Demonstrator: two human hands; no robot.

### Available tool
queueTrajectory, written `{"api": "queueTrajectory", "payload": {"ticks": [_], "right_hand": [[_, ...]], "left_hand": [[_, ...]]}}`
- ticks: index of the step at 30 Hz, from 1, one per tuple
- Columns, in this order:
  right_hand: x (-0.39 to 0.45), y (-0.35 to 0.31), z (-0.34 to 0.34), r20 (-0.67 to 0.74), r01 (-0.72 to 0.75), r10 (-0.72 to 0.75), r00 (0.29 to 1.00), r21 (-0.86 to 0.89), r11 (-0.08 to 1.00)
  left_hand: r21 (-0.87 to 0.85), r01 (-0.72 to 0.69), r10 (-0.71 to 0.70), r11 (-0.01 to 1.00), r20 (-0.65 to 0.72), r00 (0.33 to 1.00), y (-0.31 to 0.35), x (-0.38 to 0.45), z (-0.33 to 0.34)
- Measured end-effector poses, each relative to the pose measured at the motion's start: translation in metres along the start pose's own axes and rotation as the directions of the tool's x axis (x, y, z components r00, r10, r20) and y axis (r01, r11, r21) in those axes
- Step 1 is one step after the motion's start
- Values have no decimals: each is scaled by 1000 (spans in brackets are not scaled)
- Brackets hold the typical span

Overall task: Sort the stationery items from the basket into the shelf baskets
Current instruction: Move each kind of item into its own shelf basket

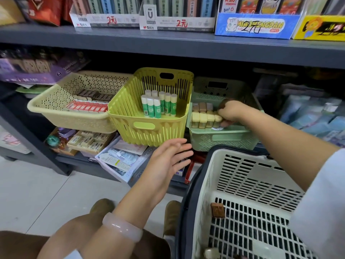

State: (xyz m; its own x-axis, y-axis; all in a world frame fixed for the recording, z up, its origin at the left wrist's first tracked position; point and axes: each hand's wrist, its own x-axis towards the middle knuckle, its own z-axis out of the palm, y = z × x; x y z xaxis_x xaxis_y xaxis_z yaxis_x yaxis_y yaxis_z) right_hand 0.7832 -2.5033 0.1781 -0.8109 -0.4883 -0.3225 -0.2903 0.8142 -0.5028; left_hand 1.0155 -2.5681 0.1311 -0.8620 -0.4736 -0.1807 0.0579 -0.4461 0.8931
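Right hand (230,114) reaches into the pale green shelf basket (224,136) at right, fingers curled round a cream sharpener (217,120) beside its row; left hand (169,162) hovers empty, fingers spread, near the yellow-green basket (147,128) of glue sticks (158,105); white shopping basket (248,184), near right, holds a brown item (217,210).
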Motion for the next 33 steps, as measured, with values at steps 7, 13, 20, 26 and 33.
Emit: {"api": "queueTrajectory", "payload": {"ticks": [7,13,20,26,33], "right_hand": [[-63,12,-21,-246,550,-531,811,9,835],[-134,76,22,167,610,-595,786,-47,791],[-105,166,145,386,486,-341,857,-387,783],[-101,181,187,273,469,-388,880,-375,800],[-148,183,186,633,629,-456,625,-63,775]], "left_hand": [[199,-106,74,974,162,984,7,-15,26],[615,-275,20,739,388,922,-4,-33,52],[838,-501,-49,216,521,852,-34,-33,69],[837,-533,-36,-123,533,845,-48,-33,69],[821,-552,12,-147,560,829,-53,-30,66]]}}
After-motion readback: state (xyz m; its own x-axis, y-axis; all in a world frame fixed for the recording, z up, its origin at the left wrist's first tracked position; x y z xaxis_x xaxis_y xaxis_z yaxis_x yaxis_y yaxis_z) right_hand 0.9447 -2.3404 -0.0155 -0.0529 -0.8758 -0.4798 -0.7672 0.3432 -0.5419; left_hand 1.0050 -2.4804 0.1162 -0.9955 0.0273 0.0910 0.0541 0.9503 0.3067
